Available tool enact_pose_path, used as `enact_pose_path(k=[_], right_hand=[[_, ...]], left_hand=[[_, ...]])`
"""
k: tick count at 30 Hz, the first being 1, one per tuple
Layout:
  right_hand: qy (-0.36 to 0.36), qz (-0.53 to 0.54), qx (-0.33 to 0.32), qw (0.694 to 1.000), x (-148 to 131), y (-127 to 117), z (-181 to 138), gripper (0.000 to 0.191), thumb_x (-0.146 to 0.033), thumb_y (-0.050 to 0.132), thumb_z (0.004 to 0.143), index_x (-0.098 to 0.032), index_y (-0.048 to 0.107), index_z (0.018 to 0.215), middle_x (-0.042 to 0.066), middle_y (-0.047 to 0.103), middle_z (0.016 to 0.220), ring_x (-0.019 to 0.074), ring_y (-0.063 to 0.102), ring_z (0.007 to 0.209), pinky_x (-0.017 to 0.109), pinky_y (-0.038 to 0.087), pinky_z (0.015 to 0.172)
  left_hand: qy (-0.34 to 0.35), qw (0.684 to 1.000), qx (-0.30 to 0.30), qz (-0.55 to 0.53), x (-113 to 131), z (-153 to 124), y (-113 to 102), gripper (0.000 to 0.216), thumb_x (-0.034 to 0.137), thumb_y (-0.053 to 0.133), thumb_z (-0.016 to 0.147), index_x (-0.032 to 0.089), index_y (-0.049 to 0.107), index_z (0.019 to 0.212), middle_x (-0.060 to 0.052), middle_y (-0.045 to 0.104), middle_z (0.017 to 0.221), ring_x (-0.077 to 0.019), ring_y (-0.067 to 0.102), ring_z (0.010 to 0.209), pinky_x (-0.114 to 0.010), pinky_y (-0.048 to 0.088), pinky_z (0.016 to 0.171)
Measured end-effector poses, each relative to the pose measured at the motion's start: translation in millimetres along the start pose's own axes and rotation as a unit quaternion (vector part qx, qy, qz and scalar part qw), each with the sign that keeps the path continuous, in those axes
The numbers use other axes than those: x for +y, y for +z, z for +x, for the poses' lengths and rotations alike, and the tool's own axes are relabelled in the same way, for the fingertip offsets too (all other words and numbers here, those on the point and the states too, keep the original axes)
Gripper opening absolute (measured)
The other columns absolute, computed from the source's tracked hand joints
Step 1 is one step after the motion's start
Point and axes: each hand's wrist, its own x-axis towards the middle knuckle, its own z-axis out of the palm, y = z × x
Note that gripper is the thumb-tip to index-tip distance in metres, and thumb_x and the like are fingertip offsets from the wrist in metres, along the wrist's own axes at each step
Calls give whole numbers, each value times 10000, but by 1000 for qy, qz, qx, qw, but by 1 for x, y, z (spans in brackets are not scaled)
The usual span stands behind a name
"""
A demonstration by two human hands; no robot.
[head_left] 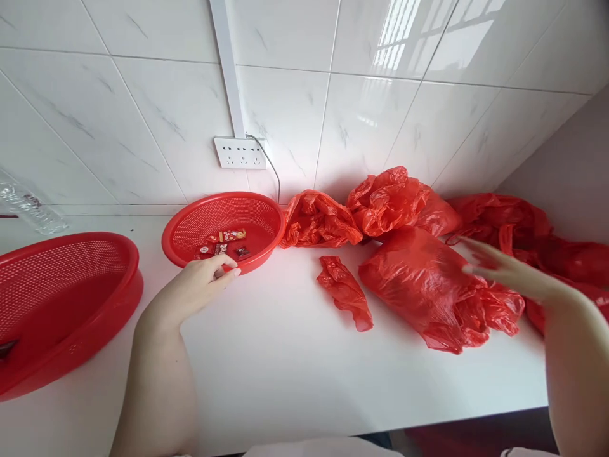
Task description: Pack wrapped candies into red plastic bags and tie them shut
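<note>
My left hand (209,279) is at the near rim of a round red plastic basket (178,228), its thumb and fingers curled about the edge. Inside this basket lie several small wrapped snacks (231,235), with red, yellow and dark brown packaging. On the right, my right hand (499,266) hangs with fingers stretched out, slightly blurred, over a full red plastic bag (413,273). It holds nothing that I can see. Whatever fills the bag is hidden by the film.
A larger red basket (71,330) stands at left with a dark item inside. More red bags (390,203) line the wall, and a crumpled piece of red bag (345,292) lies mid-table. A clear plastic bottle (33,206) and a wall socket (240,153) with a cable are behind.
</note>
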Motion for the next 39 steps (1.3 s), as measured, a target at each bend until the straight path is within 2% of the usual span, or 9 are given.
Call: enact_pose_path(k=[3, 10, 13, 16, 20, 26, 31, 34, 39], right_hand=[[-88, -3, -120, 989, -38, 44, -13, 909, -399, 734, 751, -305, 242, 1510, 177, 166, 1572, 335, 189, 1442, 397, 335, 1055], [7, -70, 90, 993, -121, 111, 8, 828, -493, 595, 829, -205, 216, 1508, 223, 128, 1562, 450, 121, 1422, 719, 167, 1041], [-123, -37, 169, 977, -164, 119, -4, 611, -365, 512, 896, -162, 333, 1444, 194, 186, 1557, 361, 172, 1436, 659, 163, 1098], [-296, 21, 47, 954, -204, 129, -35, 473, -346, 510, 899, -209, 462, 1349, 132, 412, 1463, 264, 410, 1335, 469, 376, 1076], [-225, 11, -110, 968, -236, 148, -59, 591, -218, 696, 726, -159, 521, 1288, 187, 522, 1361, 332, 531, 1221, 441, 475, 950], [-166, 219, -149, 950, -263, 115, -40, 228, -225, 430, 925, -237, 602, 1075, 14, 719, 863, 152, 679, 719, 281, 529, 700], [-196, 537, -173, 802, -299, 80, -33, 232, -383, 579, 883, -203, 610, 1026, 42, 687, 975, 162, 663, 852, 296, 540, 758], [-165, 610, -191, 751, -314, 80, -30, 239, -406, 620, 860, -219, 592, 1008, 10, 665, 831, 130, 637, 695, 260, 526, 641], [-136, 590, -144, 783, -320, 86, -23, 279, -428, 655, 825, -233, 596, 1015, -13, 596, 732, 129, 575, 636, 258, 489, 592]], left_hand=[[8, 1000, -2, -5, 2, 0, 0, 415, 634, 404, 850, 317, 615, 1016, 3, 657, 859, -182, 586, 676, -275, 426, 566], [23, 1000, -17, -4, 8, 2, 4, 373, 610, 403, 856, 321, 607, 974, 14, 646, 805, -181, 566, 649, -266, 392, 524], [31, 999, -17, -1, 9, 0, 4, 375, 605, 399, 861, 319, 609, 982, 12, 647, 807, -184, 577, 659, -271, 394, 530], [36, 999, -13, -1, 10, -1, 4, 375, 598, 403, 862, 322, 613, 1004, 9, 659, 841, -196, 603, 704, -275, 403, 546], [49, 999, -12, -2, 13, -2, 5, 377, 580, 421, 860, 311, 625, 1028, -2, 676, 873, -213, 622, 764, -286, 425, 581], [93, 994, -8, -50, 24, -5, 15, 450, 610, 506, 815, 310, 609, 1135, -41, 642, 1160, -267, 595, 1072, -353, 480, 824], [185, 973, -21, -140, 37, -5, 23, 986, 523, 769, 627, 339, 288, 1467, -67, 379, 1498, -330, 369, 1356, -413, 394, 1038], [196, 945, -45, -256, 43, -1, 25, 730, 464, 684, 757, 319, 388, 1408, -52, 488, 1418, -284, 486, 1269, -375, 439, 1003], [164, 880, 5, -445, 43, 5, 23, 392, 404, 548, 880, 238, 544, 1235, -54, 613, 1257, -233, 573, 1144, -315, 483, 938]])
